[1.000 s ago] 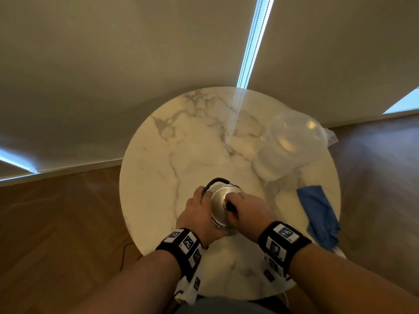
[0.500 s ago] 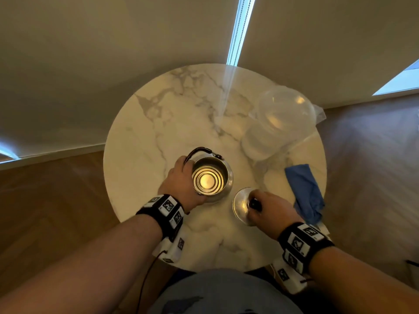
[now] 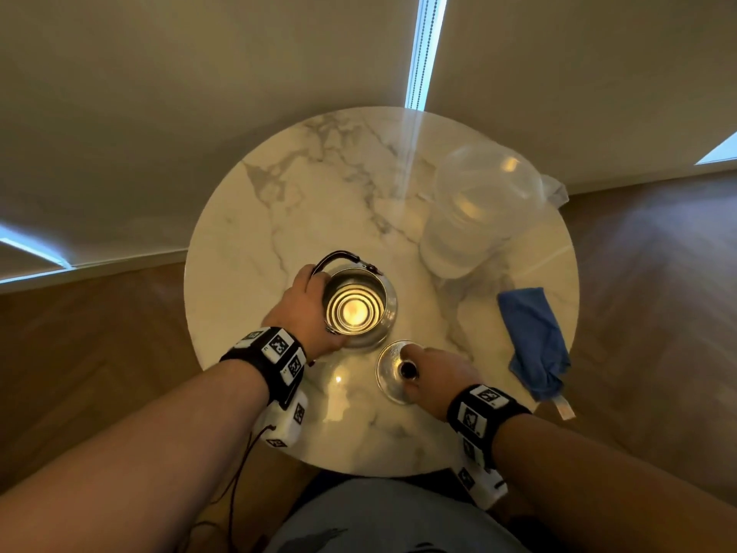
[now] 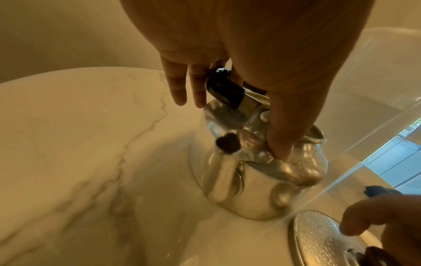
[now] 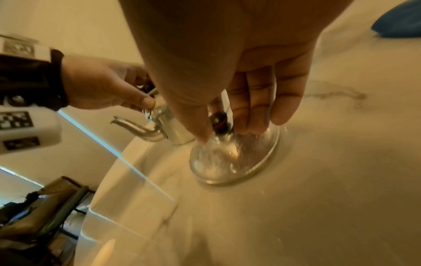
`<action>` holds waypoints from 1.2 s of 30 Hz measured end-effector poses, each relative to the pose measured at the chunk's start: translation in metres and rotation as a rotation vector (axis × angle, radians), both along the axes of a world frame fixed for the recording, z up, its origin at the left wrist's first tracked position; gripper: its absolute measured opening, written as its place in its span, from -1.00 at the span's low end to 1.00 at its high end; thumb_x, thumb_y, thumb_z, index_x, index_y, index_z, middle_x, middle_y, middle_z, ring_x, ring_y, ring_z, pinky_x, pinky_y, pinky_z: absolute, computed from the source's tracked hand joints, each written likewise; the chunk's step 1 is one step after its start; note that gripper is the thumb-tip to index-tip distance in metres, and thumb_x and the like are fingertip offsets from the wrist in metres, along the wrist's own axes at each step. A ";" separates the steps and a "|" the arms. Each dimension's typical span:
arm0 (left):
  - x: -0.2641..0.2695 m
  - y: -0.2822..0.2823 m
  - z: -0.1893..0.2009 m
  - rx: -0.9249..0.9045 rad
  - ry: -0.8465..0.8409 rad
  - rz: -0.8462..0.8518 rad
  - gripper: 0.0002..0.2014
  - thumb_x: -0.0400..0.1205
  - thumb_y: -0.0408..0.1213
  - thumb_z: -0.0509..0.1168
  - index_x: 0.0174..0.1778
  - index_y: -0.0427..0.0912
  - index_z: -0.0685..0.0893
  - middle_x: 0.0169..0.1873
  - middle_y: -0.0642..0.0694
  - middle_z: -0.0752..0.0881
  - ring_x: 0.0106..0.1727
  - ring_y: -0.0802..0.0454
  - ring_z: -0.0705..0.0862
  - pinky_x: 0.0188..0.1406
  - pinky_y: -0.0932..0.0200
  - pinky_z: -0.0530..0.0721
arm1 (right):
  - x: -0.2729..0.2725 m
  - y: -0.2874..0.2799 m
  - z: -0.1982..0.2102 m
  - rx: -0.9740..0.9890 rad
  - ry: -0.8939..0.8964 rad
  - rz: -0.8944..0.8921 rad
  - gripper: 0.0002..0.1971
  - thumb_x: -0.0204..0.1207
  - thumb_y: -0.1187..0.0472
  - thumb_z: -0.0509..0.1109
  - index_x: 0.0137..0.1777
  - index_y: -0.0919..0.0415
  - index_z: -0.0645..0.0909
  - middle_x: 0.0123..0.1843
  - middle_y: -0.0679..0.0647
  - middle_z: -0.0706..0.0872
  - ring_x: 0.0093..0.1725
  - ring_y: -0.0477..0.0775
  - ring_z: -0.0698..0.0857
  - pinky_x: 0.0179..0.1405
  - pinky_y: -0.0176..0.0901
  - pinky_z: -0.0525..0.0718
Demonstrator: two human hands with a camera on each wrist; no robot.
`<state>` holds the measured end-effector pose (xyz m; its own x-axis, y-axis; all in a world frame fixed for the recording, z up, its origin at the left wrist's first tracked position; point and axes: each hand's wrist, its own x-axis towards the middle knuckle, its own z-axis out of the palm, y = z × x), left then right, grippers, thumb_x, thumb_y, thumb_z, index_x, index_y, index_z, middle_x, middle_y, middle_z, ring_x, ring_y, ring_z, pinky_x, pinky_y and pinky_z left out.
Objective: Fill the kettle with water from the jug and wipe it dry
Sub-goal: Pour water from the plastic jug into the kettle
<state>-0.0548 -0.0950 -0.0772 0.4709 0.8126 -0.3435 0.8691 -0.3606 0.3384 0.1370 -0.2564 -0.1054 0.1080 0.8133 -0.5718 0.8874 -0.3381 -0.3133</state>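
The open kettle (image 3: 361, 309) stood mid-table (image 3: 247, 233), the left hand (image 3: 303, 313) gripping its handle end. Just beside the kettle, the right hand (image 3: 434, 373) pinched the lid (image 3: 389, 373) knob. The jug (image 3: 474, 217) stood behind the kettle.

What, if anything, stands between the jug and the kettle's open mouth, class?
Nothing visible. The lid is off, lying on the table near the kettle, the right hand pinching its knob. The marble between the jug and the kettle's mouth is bare. The left hand holds the kettle on the side away from the jug.
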 end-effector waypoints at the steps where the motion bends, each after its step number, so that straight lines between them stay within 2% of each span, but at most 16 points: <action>1: 0.000 -0.001 0.000 0.009 0.022 0.002 0.07 0.06 0.23 0.57 0.48 0.07 0.30 0.56 0.04 0.18 0.38 -0.13 0.58 0.23 -0.08 0.71 | 0.005 0.001 0.006 -0.014 0.035 -0.027 -0.56 0.56 -0.15 0.33 0.42 -0.13 0.50 0.18 -0.01 0.77 0.06 0.10 0.75 -0.08 -0.06 0.70; 2: 0.001 -0.004 0.000 0.016 0.048 0.008 0.08 0.06 0.25 0.57 0.50 0.09 0.27 0.60 0.04 0.14 0.43 -0.13 0.53 0.27 -0.09 0.69 | 0.013 0.003 0.014 -0.011 0.070 -0.065 -0.54 0.57 -0.20 0.34 0.44 -0.13 0.50 0.16 -0.04 0.76 0.06 0.07 0.74 -0.03 -0.06 0.72; 4: 0.003 -0.009 0.001 0.044 0.083 0.026 0.11 0.07 0.27 0.56 0.53 0.11 0.24 0.65 0.02 0.05 0.52 -0.13 0.43 0.36 -0.10 0.64 | 0.034 0.014 0.040 0.055 0.143 -0.138 -0.60 0.57 -0.22 0.38 0.34 -0.11 0.60 0.01 -0.13 0.75 -0.04 -0.05 0.72 -0.03 -0.09 0.71; 7: 0.008 -0.017 0.003 0.095 0.094 0.047 0.11 0.08 0.29 0.54 0.56 0.10 0.24 0.66 -0.05 0.08 0.58 -0.15 0.34 0.49 -0.09 0.54 | 0.070 0.035 0.101 0.315 0.236 -0.225 -0.77 0.59 -0.15 0.44 0.15 -0.11 0.68 -0.14 -0.17 0.73 -0.13 -0.17 0.69 -0.06 -0.18 0.67; 10: 0.018 -0.028 0.008 0.163 0.111 0.064 0.06 0.10 0.34 0.42 0.56 0.12 0.27 0.65 -0.12 0.16 0.64 -0.19 0.23 0.59 -0.15 0.40 | 0.110 0.057 0.161 0.615 0.242 -0.264 -0.85 0.58 -0.09 0.46 0.06 -0.11 0.72 -0.18 -0.13 0.76 -0.16 -0.17 0.71 -0.12 -0.26 0.65; 13: 0.031 -0.042 0.018 0.242 0.087 0.090 -0.08 0.18 0.31 0.34 0.52 0.12 0.38 0.65 -0.10 0.21 0.66 -0.22 0.18 0.60 -0.19 0.34 | 0.143 0.078 0.188 0.799 0.238 -0.313 -0.87 0.59 -0.05 0.43 0.04 -0.09 0.73 -0.16 -0.12 0.78 -0.15 -0.12 0.73 -0.13 -0.22 0.68; 15: 0.045 -0.049 0.028 0.264 0.022 0.094 -0.16 0.24 0.27 0.32 0.49 0.11 0.43 0.64 -0.07 0.24 0.67 -0.20 0.18 0.62 -0.16 0.31 | 0.166 0.094 0.185 0.782 0.179 -0.331 -0.84 0.61 -0.07 0.40 0.09 -0.08 0.71 -0.05 -0.13 0.78 -0.05 -0.09 0.73 -0.04 -0.12 0.71; 18: 0.060 -0.056 0.036 0.281 -0.043 0.072 -0.25 0.32 0.27 0.23 0.46 0.09 0.49 0.62 -0.02 0.28 0.67 -0.11 0.20 0.66 -0.09 0.30 | 0.197 0.111 0.153 0.631 0.072 -0.378 -0.66 0.58 -0.19 0.40 0.26 -0.08 0.66 0.30 -0.02 0.71 0.22 0.06 0.69 0.20 0.03 0.66; 21: 0.067 -0.060 0.035 0.285 -0.085 0.035 -0.38 0.41 0.18 0.22 0.41 0.07 0.54 0.57 0.04 0.38 0.66 -0.01 0.25 0.66 -0.04 0.32 | 0.210 0.108 0.126 0.456 0.171 -0.500 -0.30 0.53 -0.38 0.34 0.55 0.02 0.50 0.53 0.15 0.58 0.42 0.23 0.61 0.37 0.12 0.56; 23: 0.068 -0.065 0.032 0.267 -0.137 0.048 -0.46 0.45 0.10 0.28 0.37 0.09 0.56 0.53 0.11 0.40 0.62 0.08 0.31 0.62 0.01 0.40 | 0.206 0.102 0.120 0.447 0.236 -0.556 -0.18 0.52 -0.45 0.28 0.61 0.10 0.44 0.57 0.18 0.55 0.47 0.26 0.57 0.41 0.14 0.51; 27: 0.068 -0.078 0.026 0.194 -0.184 0.106 -0.49 0.46 0.01 0.37 0.36 0.10 0.57 0.56 0.12 0.38 0.60 0.08 0.34 0.59 0.02 0.44 | 0.189 0.087 0.118 0.413 0.222 -0.611 -0.07 0.42 -0.58 0.20 0.51 0.18 0.53 0.42 0.21 0.65 0.33 0.27 0.64 0.28 0.11 0.58; 29: 0.069 -0.084 0.022 0.151 -0.166 0.139 -0.43 0.47 -0.01 0.39 0.44 0.09 0.54 0.55 0.13 0.39 0.60 0.10 0.35 0.61 0.07 0.42 | 0.182 0.077 0.117 0.380 0.251 -0.619 -0.07 0.38 -0.62 0.20 0.38 0.21 0.61 0.22 0.17 0.72 0.15 0.22 0.68 0.09 0.04 0.59; 31: 0.069 -0.087 0.017 0.115 -0.174 0.168 -0.43 0.45 0.02 0.39 0.43 0.15 0.53 0.55 0.18 0.39 0.59 0.13 0.38 0.57 0.09 0.48 | 0.174 0.066 0.115 0.329 0.311 -0.631 -0.10 0.34 -0.65 0.21 0.19 0.20 0.68 0.03 0.09 0.75 0.00 0.14 0.70 -0.03 0.00 0.58; 33: 0.071 -0.090 0.015 0.090 -0.169 0.182 -0.46 0.44 0.07 0.37 0.39 0.20 0.52 0.56 0.23 0.37 0.58 0.15 0.40 0.52 0.07 0.54 | 0.167 0.057 0.107 0.275 0.415 -0.646 -0.11 0.24 -0.71 0.21 0.03 0.14 0.74 -0.06 0.06 0.80 -0.04 0.12 0.75 0.01 0.04 0.67; 36: 0.076 -0.096 0.018 0.045 -0.168 0.208 -0.45 0.46 0.00 0.39 0.42 0.18 0.51 0.57 0.21 0.35 0.59 0.16 0.39 0.55 0.09 0.50 | 0.159 0.048 0.092 0.265 0.558 -0.688 -0.12 0.15 -0.73 0.27 -0.10 0.12 0.81 -0.14 0.04 0.87 -0.06 0.11 0.81 0.17 0.17 0.74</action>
